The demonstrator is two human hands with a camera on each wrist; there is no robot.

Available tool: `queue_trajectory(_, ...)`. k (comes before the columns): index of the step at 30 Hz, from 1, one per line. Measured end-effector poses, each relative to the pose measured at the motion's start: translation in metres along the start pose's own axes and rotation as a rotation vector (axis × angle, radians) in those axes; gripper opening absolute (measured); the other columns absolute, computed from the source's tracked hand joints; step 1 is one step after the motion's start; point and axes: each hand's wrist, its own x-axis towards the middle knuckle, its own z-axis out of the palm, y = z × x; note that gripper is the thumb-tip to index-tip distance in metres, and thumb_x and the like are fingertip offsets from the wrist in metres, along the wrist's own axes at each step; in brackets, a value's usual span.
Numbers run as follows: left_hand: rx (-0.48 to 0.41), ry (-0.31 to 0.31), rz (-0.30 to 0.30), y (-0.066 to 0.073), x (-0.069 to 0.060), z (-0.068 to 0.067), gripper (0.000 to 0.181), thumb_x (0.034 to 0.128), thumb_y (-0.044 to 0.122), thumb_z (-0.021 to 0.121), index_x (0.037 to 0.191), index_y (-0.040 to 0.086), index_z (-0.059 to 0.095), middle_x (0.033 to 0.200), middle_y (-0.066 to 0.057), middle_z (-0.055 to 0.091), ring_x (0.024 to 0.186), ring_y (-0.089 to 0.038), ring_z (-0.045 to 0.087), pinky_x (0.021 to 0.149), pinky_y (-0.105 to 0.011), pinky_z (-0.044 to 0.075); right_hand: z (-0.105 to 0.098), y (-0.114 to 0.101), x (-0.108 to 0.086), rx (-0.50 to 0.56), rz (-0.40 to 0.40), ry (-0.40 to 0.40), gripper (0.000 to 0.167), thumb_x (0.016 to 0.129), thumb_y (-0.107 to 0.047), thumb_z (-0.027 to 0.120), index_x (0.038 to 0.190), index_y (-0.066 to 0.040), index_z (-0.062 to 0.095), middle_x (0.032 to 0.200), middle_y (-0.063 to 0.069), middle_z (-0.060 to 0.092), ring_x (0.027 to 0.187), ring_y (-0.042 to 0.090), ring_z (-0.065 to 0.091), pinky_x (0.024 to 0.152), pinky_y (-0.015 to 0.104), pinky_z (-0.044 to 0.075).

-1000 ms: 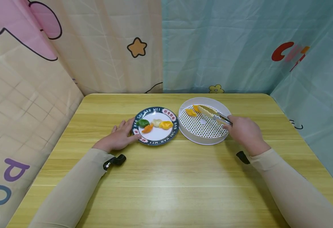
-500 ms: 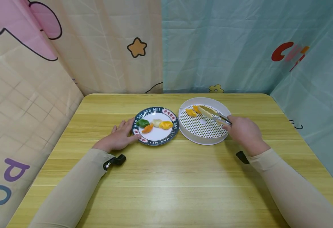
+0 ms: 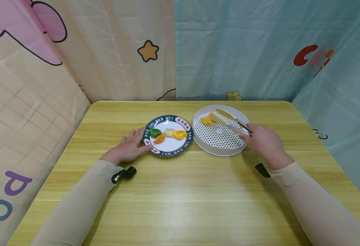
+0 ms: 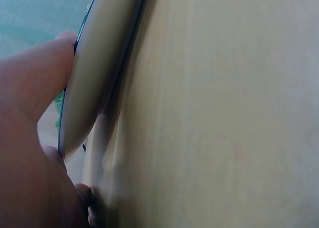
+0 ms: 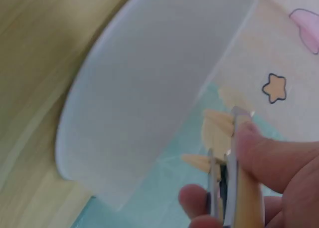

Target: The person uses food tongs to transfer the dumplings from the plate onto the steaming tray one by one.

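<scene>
In the head view my left hand [image 3: 130, 147] rests at the left rim of a round plate [image 3: 167, 153] with a dark patterned border. Its fingers lie fairly straight, and the left wrist view has the thumb [image 4: 47, 71] on the plate's rim. On the plate are a green dumpling [image 3: 154, 133], a white one, a yellow one and an orange one. My right hand [image 3: 265, 141] grips metal tongs [image 3: 220, 120] with pale tips, their arms spread apart over a white perforated steamer tray [image 3: 220, 152]. Two yellow-orange dumplings [image 3: 206, 121] lie in the tray, one partly behind the tongs.
Plate and tray stand side by side, nearly touching, towards the back of a wooden table [image 3: 180, 198]. A printed curtain [image 3: 121, 51] hangs behind the table and at both sides. The tray has a raised wall [image 5: 144, 78].
The tongs have spread wider, one arm rising towards the tray's far rim and the other staying over the dumplings. My left hand, the plate and the tray stay where they were.
</scene>
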Motion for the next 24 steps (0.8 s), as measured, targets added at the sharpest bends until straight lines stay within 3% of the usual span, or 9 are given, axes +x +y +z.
queue_trajectory(7, 0.003, 0.004, 0.005, -0.001, 0.000, 0.000, 0.102, 0.1016, 0.072, 0.046, 0.171, 0.018, -0.006, 0.179, -0.015, -0.001, 0.163, -0.047, -0.009, 0.127, -0.071, -0.008, -0.006, -0.029, -0.014, 0.039, -0.156, 0.065, 0.054, 0.101, -0.042, 0.070, 0.141, -0.007, 0.062, 0.081, 0.009, 0.068, 0.073, 0.029, 0.058, 0.061, 0.038, 0.044)
queue_trajectory(11, 0.000, 0.003, 0.008, -0.001, 0.000, 0.000, 0.102, 0.1017, 0.072, 0.046, 0.171, 0.018, -0.006, 0.179, -0.015, -0.001, 0.163, -0.047, -0.009, 0.127, -0.071, -0.008, -0.004, -0.047, -0.022, 0.029, -0.232, 0.078, 0.062, 0.099, -0.041, 0.073, 0.149, -0.007, 0.060, 0.093, 0.012, 0.078, 0.078, 0.030, 0.067, 0.067, 0.046, 0.053)
queue_trajectory(13, 0.001, 0.002, 0.008, -0.001, 0.000, 0.000, 0.102, 0.1015, 0.072, 0.046, 0.171, 0.018, -0.006, 0.179, -0.015, -0.001, 0.163, -0.047, -0.009, 0.127, -0.071, -0.008, -0.002, -0.056, -0.024, 0.017, -0.261, 0.073, 0.058, 0.098, -0.041, 0.075, 0.145, -0.009, 0.064, 0.102, 0.014, 0.079, 0.083, 0.031, 0.070, 0.070, 0.049, 0.055)
queue_trajectory(15, 0.001, 0.001, 0.005, -0.001, 0.000, 0.000, 0.103, 0.1014, 0.073, 0.046, 0.171, 0.018, -0.006, 0.179, -0.015, -0.002, 0.163, -0.047, -0.010, 0.127, -0.071, -0.008, 0.000, -0.063, -0.024, 0.002, -0.274, 0.058, 0.054, 0.097, -0.041, 0.076, 0.141, -0.011, 0.066, 0.109, 0.013, 0.079, 0.088, 0.031, 0.071, 0.073, 0.050, 0.057)
queue_trajectory(19, 0.000, 0.000, 0.006, -0.001, 0.000, -0.001, 0.103, 0.1011, 0.073, 0.046, 0.171, 0.017, -0.006, 0.179, -0.015, -0.002, 0.163, -0.047, -0.010, 0.127, -0.071, -0.008, 0.003, -0.075, -0.021, -0.046, -0.291, 0.037, 0.039, 0.097, -0.041, 0.077, 0.124, -0.014, 0.070, 0.096, 0.005, 0.076, 0.084, 0.027, 0.068, 0.070, 0.046, 0.055)
queue_trajectory(24, -0.004, -0.001, 0.006, -0.001, 0.000, 0.000, 0.103, 0.1013, 0.073, 0.046, 0.171, 0.018, -0.006, 0.179, -0.015, -0.002, 0.163, -0.047, -0.010, 0.127, -0.071, -0.009, 0.007, -0.084, -0.016, -0.100, -0.314, 0.040, 0.035, 0.096, -0.039, 0.078, 0.118, -0.012, 0.070, 0.087, 0.004, 0.073, 0.079, 0.026, 0.069, 0.067, 0.047, 0.056)
